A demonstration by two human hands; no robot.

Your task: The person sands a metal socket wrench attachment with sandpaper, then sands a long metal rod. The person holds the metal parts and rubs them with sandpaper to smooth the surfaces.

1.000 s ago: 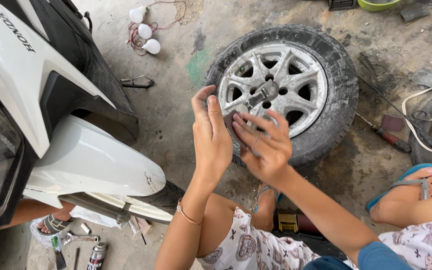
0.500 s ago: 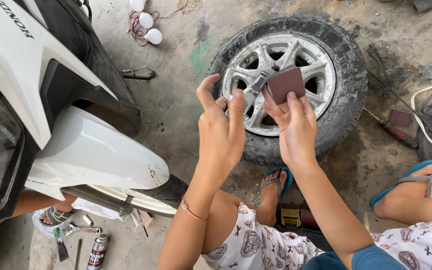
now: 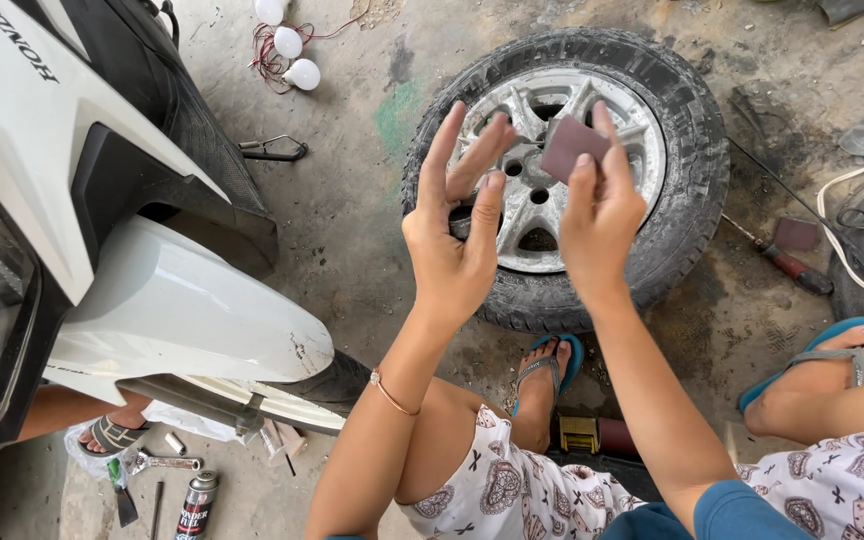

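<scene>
My right hand [image 3: 600, 205] holds a small dark red-brown square of abrasive sheet [image 3: 572, 146] between thumb and fingers, raised above a small scooter wheel [image 3: 682, 130] that lies flat on the concrete. The wheel has a silver spoked rim [image 3: 642, 150] and a black tyre. My left hand [image 3: 457, 225] is lifted beside the right one with fingers spread and nothing in it; a thin bangle circles that wrist. Both hands hover over the wheel's left half without touching it.
A white scooter [image 3: 102, 240] stands at left with its front mudguard near my knee. Three white bulbs [image 3: 287, 45] on wires lie behind it. A screwdriver [image 3: 782, 262] and a second brown patch [image 3: 797, 233] lie right of the wheel. Tools and a spray can [image 3: 192, 505] lie bottom left.
Both hands rose from pressing together in front of the wheel. The brown sheet came into view in my right hand, and my left hand opened and spread its fingers.
</scene>
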